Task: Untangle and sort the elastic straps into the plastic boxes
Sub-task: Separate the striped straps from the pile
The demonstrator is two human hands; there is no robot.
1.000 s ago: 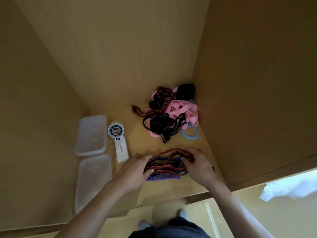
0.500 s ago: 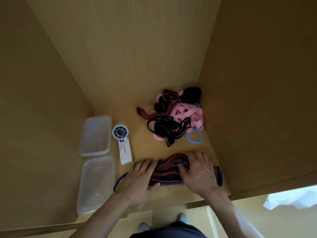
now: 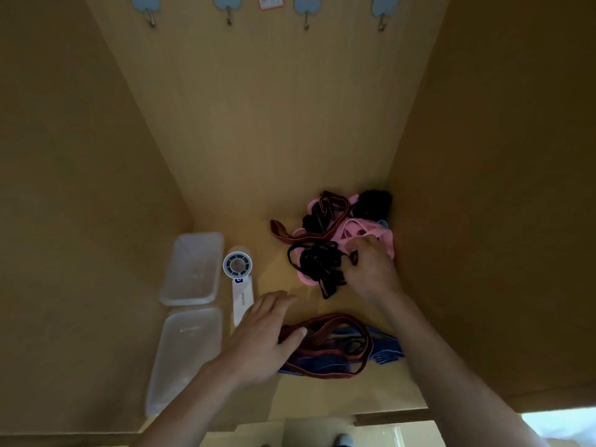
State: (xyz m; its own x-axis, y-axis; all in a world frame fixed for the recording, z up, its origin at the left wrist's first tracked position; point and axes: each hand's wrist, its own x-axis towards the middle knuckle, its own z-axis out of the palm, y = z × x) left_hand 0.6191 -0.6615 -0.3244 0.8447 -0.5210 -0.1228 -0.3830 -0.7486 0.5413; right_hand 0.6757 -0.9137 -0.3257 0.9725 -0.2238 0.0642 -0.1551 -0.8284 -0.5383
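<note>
A tangle of black straps [image 3: 319, 264], pink straps [image 3: 358, 230] and a dark red strap [image 3: 290, 235] lies in the far right corner of the shelf. My right hand [image 3: 371, 269] reaches into it, fingers curled at the black and pink straps. Nearer the front edge lies a flattened bundle of red [image 3: 335, 330] and blue straps [image 3: 383, 350]. My left hand [image 3: 264, 333] rests at its left end, fingers fairly straight. Two clear plastic boxes [image 3: 193, 269] [image 3: 183, 356] stand at the left, with nothing visible in them.
A white hand-held fan [image 3: 240, 285] lies between the boxes and the straps. Wooden walls close the shelf on the left, back and right. Blue hooks [image 3: 229, 8] hang high on the back wall. The shelf's front edge [image 3: 354, 411] is near my arms.
My right hand left the red and blue bundle and moved back to the tangled pile. My left hand lifted and shifted to the bundle's left end. The camera tilted up.
</note>
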